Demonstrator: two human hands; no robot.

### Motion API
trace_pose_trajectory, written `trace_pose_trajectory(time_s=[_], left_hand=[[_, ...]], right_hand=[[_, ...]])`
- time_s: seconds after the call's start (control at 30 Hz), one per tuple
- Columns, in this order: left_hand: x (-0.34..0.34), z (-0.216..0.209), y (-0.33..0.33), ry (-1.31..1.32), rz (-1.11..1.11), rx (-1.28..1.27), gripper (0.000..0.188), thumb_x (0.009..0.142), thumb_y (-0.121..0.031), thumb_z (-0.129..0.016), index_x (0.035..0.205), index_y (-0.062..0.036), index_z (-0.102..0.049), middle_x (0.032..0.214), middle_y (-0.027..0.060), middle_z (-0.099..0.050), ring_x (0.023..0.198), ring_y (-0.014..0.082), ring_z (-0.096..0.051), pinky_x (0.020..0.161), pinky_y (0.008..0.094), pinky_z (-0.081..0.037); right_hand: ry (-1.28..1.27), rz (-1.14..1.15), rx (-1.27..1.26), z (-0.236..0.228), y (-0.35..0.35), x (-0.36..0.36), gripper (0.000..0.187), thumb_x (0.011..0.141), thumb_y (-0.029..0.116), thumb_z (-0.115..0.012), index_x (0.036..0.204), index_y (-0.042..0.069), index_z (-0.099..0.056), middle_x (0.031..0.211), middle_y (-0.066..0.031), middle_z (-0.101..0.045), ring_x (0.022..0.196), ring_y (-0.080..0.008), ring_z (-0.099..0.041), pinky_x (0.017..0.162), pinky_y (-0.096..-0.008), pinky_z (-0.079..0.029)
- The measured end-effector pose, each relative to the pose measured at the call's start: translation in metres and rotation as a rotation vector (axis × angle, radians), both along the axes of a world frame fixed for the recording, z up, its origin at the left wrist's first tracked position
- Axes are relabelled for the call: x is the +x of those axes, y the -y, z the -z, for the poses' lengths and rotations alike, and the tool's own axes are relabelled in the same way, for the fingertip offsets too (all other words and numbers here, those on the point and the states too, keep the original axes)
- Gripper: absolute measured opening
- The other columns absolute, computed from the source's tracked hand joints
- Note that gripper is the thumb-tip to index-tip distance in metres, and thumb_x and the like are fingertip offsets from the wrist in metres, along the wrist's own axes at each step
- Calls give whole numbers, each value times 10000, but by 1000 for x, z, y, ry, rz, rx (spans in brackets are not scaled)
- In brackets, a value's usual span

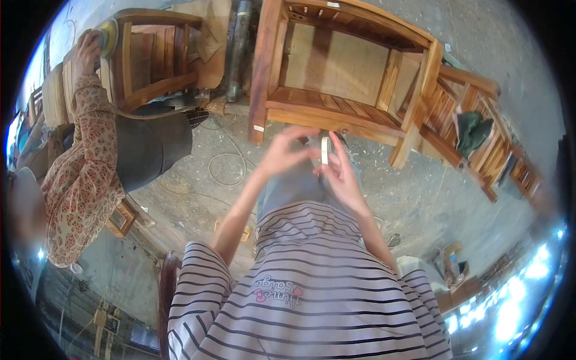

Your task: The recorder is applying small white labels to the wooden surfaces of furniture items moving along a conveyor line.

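Note:
My right hand (342,174) holds a narrow white roll (325,150), which looks like tape, upright between the thumb and the fingers. To the left of it is my left hand (287,150), somewhat blurred, with thumb and index finger curved apart and nothing visible between them. Both hands are in front of my lap, close to the near edge of a varnished wooden chair frame (336,114). That frame has a slatted part and a pale panel. Small white pieces (258,128) are stuck on its leg and its far rail.
At the left, a co-worker in a patterned sleeve (96,129) presses a round yellowish sanding pad against another wooden chair (161,91). More slatted furniture (444,114) with a dark green cloth (474,133) stands at the right. A cable (231,180) loops across the concrete floor.

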State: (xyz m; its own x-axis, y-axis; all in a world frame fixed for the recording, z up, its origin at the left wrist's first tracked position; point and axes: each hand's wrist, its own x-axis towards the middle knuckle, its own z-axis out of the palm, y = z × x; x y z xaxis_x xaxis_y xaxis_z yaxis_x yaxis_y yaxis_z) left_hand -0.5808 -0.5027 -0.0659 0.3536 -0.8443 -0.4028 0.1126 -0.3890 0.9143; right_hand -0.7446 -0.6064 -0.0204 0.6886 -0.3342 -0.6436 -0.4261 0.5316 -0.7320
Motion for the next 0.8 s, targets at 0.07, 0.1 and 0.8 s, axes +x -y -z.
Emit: trace_pose_trajectory(time_s=[0.07,0.1,0.8], left_hand=[[-29,-9,10,12,78,-33,443,735,-85,-764,1161,-27,-658,1119,138,-663,1065,256,-612,930,361,-459],[-43,-7,13,12,25,-31,401,739,-95,-763,1128,-45,-680,1067,132,-671,1002,249,-623,876,347,-474],[-209,3,40,146,-330,108,87,837,-63,-666,848,21,-649,832,138,-604,778,262,-598,716,329,-465]], right_hand=[[56,33,1,4,3,-14,662,958,-23,-483,1528,147,-193,1105,-113,-605,836,-135,-611,788,-270,-484],[53,48,-3,5,4,-23,662,958,-23,-483,1528,147,-193,1105,-113,-605,836,-135,-611,788,-270,-484],[-226,172,-475,32,-5,-143,134,966,129,-555,951,-4,-554,718,-112,-651,636,-179,-673,584,-299,-509]])
